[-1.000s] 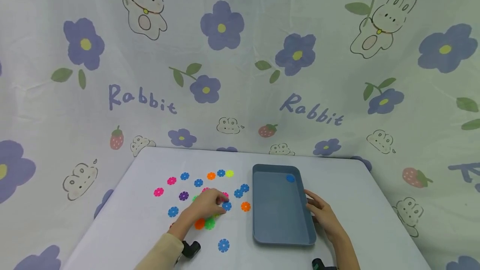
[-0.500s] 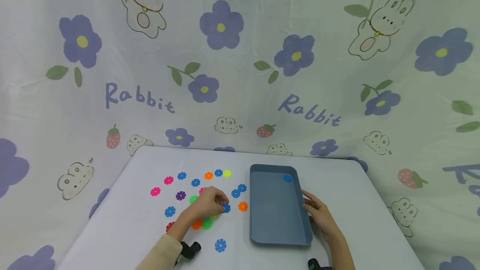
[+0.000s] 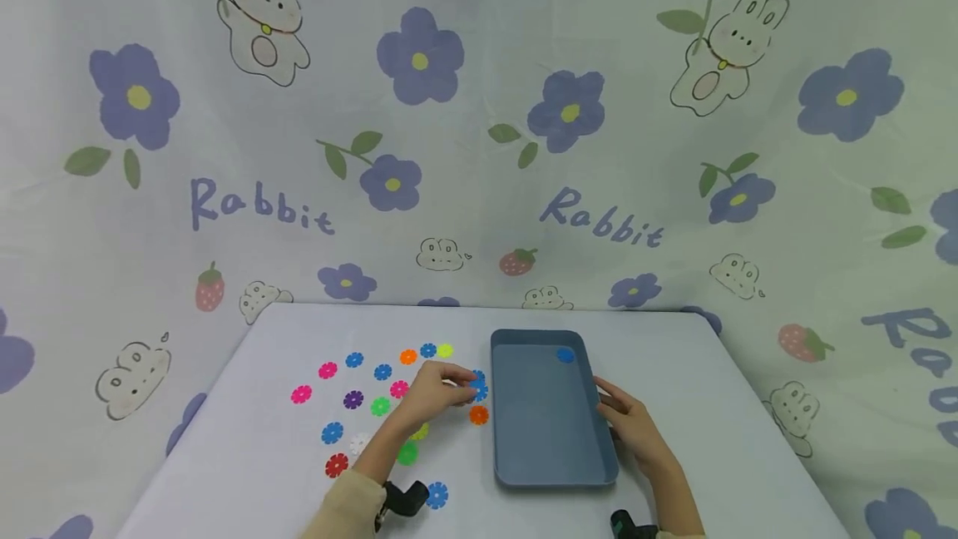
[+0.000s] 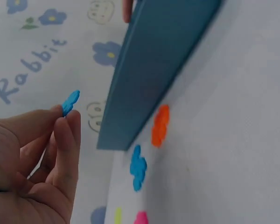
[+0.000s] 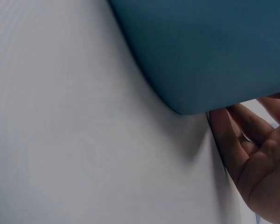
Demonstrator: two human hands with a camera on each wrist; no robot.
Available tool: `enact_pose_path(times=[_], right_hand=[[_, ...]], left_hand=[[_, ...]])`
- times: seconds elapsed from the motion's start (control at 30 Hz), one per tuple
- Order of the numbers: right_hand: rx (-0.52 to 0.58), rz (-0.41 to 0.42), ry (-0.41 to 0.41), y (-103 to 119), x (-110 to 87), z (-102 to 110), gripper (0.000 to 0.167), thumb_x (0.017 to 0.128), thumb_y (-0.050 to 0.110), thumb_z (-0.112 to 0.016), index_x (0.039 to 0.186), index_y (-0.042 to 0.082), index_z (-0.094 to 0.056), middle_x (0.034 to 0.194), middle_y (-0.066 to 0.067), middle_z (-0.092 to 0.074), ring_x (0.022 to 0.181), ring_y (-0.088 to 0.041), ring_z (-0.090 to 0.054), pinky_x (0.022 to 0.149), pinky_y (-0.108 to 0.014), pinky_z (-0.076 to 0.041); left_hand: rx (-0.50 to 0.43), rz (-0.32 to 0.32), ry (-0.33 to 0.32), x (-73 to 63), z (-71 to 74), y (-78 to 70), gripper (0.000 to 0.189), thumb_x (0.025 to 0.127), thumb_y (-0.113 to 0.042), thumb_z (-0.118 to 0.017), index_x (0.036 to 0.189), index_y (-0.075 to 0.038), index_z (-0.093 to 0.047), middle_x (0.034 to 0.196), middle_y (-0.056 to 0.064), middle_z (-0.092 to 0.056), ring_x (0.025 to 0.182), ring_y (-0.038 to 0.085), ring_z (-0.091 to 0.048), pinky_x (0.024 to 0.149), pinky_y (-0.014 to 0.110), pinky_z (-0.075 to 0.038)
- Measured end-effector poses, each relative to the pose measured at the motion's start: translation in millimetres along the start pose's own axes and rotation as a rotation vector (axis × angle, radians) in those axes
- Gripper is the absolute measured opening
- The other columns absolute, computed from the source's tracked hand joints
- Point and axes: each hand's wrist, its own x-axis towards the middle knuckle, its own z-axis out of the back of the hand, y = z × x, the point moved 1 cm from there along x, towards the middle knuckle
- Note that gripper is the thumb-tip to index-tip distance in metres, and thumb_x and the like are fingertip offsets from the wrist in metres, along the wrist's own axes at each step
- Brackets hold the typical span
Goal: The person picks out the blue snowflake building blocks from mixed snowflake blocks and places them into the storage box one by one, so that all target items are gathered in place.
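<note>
Between thumb and index finger, my left hand (image 3: 432, 393) pinches a blue flower-shaped plastic disc (image 4: 71, 102), held above the table just left of the tray. In the head view this disc overlaps other blue discs (image 3: 479, 392) and is hard to separate from them. The grey-blue rectangular tray (image 3: 550, 439) has one blue disc (image 3: 565, 355) lying near its far right corner. Against the tray's right outer wall rest the fingers of my right hand (image 3: 636, 435); in the right wrist view they touch the wall from outside.
Scattered left of the tray are several discs, among them an orange disc (image 3: 479, 415), a purple disc (image 3: 353, 399), a red disc (image 3: 337, 465) and a pink disc (image 3: 302, 394). A lone blue disc (image 3: 437, 495) lies near the front. A patterned curtain (image 3: 479, 148) hangs behind the table.
My left hand has taken hold of a blue disc, lifted it and carried it right and away from me, toward the tray. The right hand stays at the tray; the head view shifts slightly.
</note>
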Motion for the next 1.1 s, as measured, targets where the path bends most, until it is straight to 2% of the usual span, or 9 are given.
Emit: enact_pose_path(times=[0.27, 0.43, 0.7, 0.9, 1.1], right_hand=[[-0.011, 0.004, -0.003, 3, 2.4, 2, 0.048, 0.098, 0.013, -0.057, 0.145, 0.016, -0.047, 0.143, -0.025, -0.044, 0.125, -0.041, -0.048, 0.089, -0.049, -0.051], [0.012, -0.018, -0.007, -2, -2.8, 3, 0.048, 0.097, 0.012, -0.058, 0.144, 0.016, -0.048, 0.141, -0.024, -0.046, 0.124, -0.039, -0.050, 0.089, -0.048, -0.052], [0.014, -0.032, -0.006, -7, -4.2, 3, 0.048, 0.097, 0.015, -0.058, 0.144, 0.017, -0.048, 0.143, -0.025, -0.044, 0.125, -0.041, -0.048, 0.088, -0.049, -0.052], [0.015, -0.019, -0.012, -4, -2.1, 1, 0.048, 0.097, 0.014, -0.058, 0.144, 0.017, -0.049, 0.142, -0.024, -0.046, 0.124, -0.039, -0.049, 0.088, -0.048, -0.052], [0.021, -0.007, -0.007, -2, -0.3, 2, 0.048, 0.097, 0.013, -0.059, 0.143, 0.017, -0.050, 0.141, -0.024, -0.046, 0.123, -0.038, -0.051, 0.085, -0.045, -0.053]], left_hand=[[-0.105, -0.037, -0.024, 17.0, -24.5, -20.1, 0.029, 0.088, -0.007, -0.072, 0.112, 0.008, -0.068, 0.096, 0.014, -0.064, 0.080, 0.026, -0.070, 0.072, 0.031, -0.058], [-0.136, -0.014, -0.035, 22.8, -42.9, -25.4, 0.027, 0.087, -0.004, -0.072, 0.110, 0.009, -0.068, 0.094, 0.013, -0.064, 0.078, 0.027, -0.070, 0.072, 0.031, -0.058], [-0.175, -0.016, -0.029, 40.3, -69.7, -31.2, 0.028, 0.085, 0.000, -0.073, 0.109, 0.013, -0.067, 0.088, 0.011, -0.066, 0.073, 0.020, -0.070, 0.069, 0.030, -0.059], [-0.180, -0.007, -0.034, 51.7, -82.7, -34.1, 0.026, 0.084, 0.000, -0.073, 0.107, 0.012, -0.068, 0.086, 0.012, -0.068, 0.072, 0.020, -0.070, 0.067, 0.029, -0.059], [-0.270, 0.030, -0.062, 59.2, -91.9, -37.9, 0.021, 0.083, 0.003, -0.073, 0.103, 0.010, -0.070, 0.092, 0.014, -0.067, 0.075, 0.022, -0.070, 0.069, 0.030, -0.059]])
